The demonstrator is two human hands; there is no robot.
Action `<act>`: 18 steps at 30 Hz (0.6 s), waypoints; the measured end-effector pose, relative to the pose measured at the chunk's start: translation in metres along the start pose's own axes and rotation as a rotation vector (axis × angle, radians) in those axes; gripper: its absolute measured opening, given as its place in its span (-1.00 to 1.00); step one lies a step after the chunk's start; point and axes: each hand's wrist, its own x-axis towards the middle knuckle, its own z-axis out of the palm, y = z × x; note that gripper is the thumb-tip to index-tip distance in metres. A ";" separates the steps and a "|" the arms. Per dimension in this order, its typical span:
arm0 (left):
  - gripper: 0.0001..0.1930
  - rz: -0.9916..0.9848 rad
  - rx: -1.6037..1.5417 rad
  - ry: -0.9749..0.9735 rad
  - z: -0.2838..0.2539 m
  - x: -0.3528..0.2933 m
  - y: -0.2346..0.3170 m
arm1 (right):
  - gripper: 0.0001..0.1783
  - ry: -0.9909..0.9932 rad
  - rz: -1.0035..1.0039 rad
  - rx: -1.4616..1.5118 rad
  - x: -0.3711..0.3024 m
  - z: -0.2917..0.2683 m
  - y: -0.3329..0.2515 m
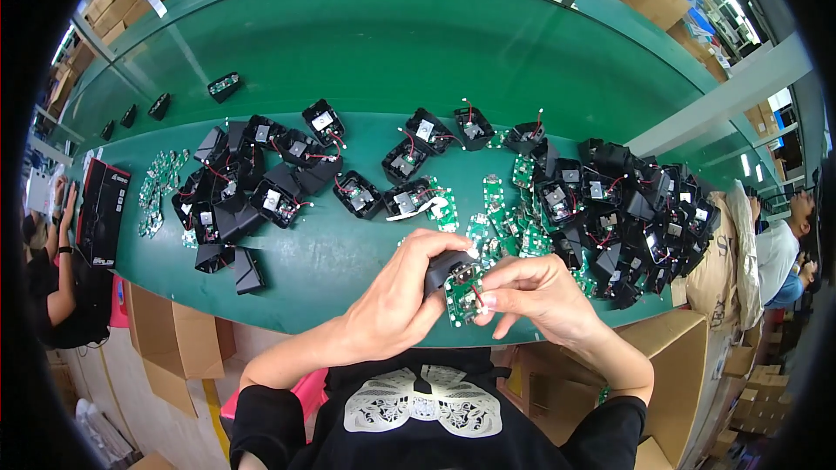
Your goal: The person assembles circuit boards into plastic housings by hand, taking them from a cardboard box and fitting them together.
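Observation:
In front of my chest, my left hand (392, 300) is closed round a black plastic housing (441, 268). A green circuit board (462, 296) with small parts on it faces up at the open side of that housing. At the board's right edge, the thumb and forefinger of my right hand (544, 292) pinch the end of a short red wire (477, 296). The fingertips partly hide that end. Beyond my hands, loose green circuit boards (495, 196) lie in a spread-out heap on the green table (348, 274).
Black housings with red wires are piled at the right (610, 196) and left (235, 178). More boards (157, 191) lie far left beside a black box (104, 213). Cardboard boxes (178, 339) stand below the front edge. Other people sit at both sides.

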 end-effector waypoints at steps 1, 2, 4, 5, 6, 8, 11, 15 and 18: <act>-0.34 -0.096 -0.137 -0.047 0.000 -0.002 0.001 | -0.80 0.035 -0.036 -0.033 0.000 0.002 0.001; -0.34 -0.098 -0.137 -0.045 -0.002 -0.001 0.004 | -0.81 0.071 -0.072 -0.066 0.001 0.003 0.001; -0.30 -0.267 -0.432 -0.148 -0.009 0.002 0.012 | -0.84 0.090 -0.069 -0.075 0.001 0.004 0.002; -0.24 -0.315 -0.500 -0.201 -0.010 0.002 0.011 | -0.84 0.089 -0.113 -0.115 0.001 0.005 0.004; -0.24 -0.318 -0.500 -0.199 -0.009 0.001 0.012 | -0.84 0.086 -0.157 -0.153 0.001 0.005 0.005; -0.29 -0.301 -0.488 -0.135 -0.006 0.001 0.013 | -0.84 0.121 -0.153 -0.206 0.001 0.007 0.003; -0.35 -0.292 -0.436 -0.134 -0.003 0.000 0.013 | -0.84 0.155 -0.165 -0.308 0.001 0.008 0.001; -0.40 -0.294 -0.394 -0.143 -0.003 0.001 0.012 | -0.82 0.182 -0.133 -0.364 -0.001 0.007 -0.001; -0.43 -0.279 -0.327 -0.165 -0.003 0.002 0.013 | -0.81 0.198 -0.077 -0.473 -0.002 0.011 -0.008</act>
